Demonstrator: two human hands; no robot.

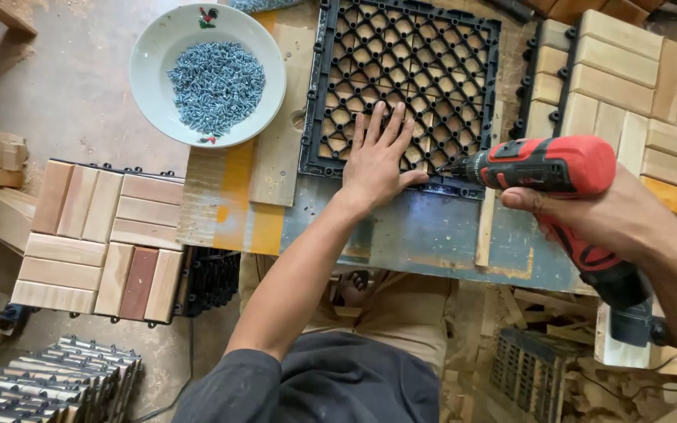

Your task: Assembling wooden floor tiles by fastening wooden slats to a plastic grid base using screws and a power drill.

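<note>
Head view: left hand (375, 160) spread flat, fingers apart, pinning black plastic grid (401, 86) on workbench (432, 235). Right hand (613, 215) clamped on red drill (546, 164), bit at near-right edge. Screw-driving likely underway; steady straight pressure needed.

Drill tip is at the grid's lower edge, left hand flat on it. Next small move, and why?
Probably press the red drill straight into the black plastic grid: its tip sits at the grid's lower edge beside the left hand, which pins the grid flat, and the right hand grips the handle.

Wooden slats (432, 153) beneath black grid (401, 78); drill (558, 168) tip too small.
</note>
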